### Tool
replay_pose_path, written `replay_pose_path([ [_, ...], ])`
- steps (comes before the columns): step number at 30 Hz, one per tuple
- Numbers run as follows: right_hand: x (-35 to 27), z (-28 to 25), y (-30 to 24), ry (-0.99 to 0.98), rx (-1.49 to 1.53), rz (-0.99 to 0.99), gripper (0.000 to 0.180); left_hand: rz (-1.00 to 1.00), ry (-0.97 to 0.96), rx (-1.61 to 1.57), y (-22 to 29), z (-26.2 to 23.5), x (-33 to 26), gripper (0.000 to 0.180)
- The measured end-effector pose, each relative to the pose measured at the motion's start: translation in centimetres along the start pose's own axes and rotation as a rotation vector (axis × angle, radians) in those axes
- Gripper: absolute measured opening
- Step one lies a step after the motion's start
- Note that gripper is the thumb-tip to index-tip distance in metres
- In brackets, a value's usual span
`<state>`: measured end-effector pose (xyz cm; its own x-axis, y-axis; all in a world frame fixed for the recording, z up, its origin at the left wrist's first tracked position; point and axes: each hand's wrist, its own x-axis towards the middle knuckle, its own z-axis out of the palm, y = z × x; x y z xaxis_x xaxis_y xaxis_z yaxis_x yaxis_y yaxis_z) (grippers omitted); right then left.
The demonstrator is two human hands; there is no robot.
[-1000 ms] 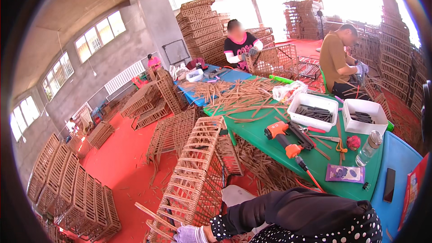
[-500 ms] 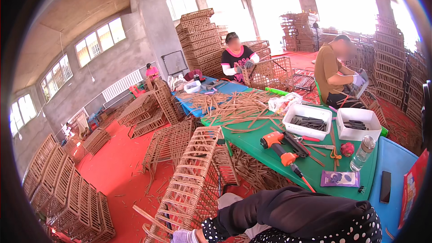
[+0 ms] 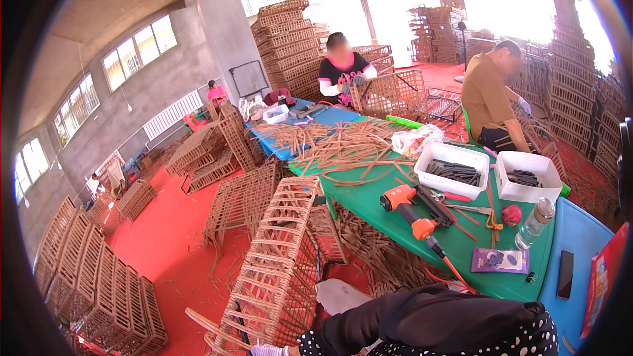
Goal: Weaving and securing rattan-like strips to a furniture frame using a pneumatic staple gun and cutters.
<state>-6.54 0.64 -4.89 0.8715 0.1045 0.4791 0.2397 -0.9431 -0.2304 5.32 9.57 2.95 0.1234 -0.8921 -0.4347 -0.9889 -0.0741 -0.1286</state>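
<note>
A long brown woven basket frame (image 3: 273, 244) stands tilted on the floor at my left, with loose strip ends (image 3: 201, 323) sticking out at its lower end. My left hand (image 3: 267, 351), in a pale striped glove under a polka-dot cuff, is at the bottom edge of the picture beside that lower end. Its fingers are cut off, so I cannot make out whether it grips the basket. My right hand is out of view. My dark-trousered leg (image 3: 422, 320) stretches across the lower right.
On the green table (image 3: 356, 198) lie brown strips (image 3: 343, 145), an orange-and-black air tool (image 3: 412, 214), white bins (image 3: 455, 171) of dark pieces, pliers (image 3: 471, 209) and a glass bottle (image 3: 535, 223). Stacked baskets (image 3: 99, 277) stand left. Two co-workers sit beyond; another person is far back.
The view has shifted slightly, and my left hand shows less, lower at the edge. The right-hand co-worker has lowered an arm toward a basket; the other co-worker's hands have moved a little.
</note>
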Motion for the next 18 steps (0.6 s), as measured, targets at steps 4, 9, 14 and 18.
replay_pose_path([
  [4,-0.1,0.0,0.1,0.028,0.132,0.041,0.019,-0.013,-0.092,0.014,0.1,-1.7,0.0,0.02],
  [9,-0.3,-0.2,0.4,0.094,0.128,-0.049,0.018,-0.011,-0.164,0.031,-0.2,-2.6,0.0,0.022],
  [14,-0.4,-0.2,0.7,0.214,0.017,-0.12,0.019,-0.021,-0.123,0.044,1.2,-2.3,-1.8,0.023],
  [18,-0.7,-0.7,0.2,0.147,-0.041,-0.147,0.019,-0.247,0.025,-0.08,5.5,0.8,-4.5,0.035],
])
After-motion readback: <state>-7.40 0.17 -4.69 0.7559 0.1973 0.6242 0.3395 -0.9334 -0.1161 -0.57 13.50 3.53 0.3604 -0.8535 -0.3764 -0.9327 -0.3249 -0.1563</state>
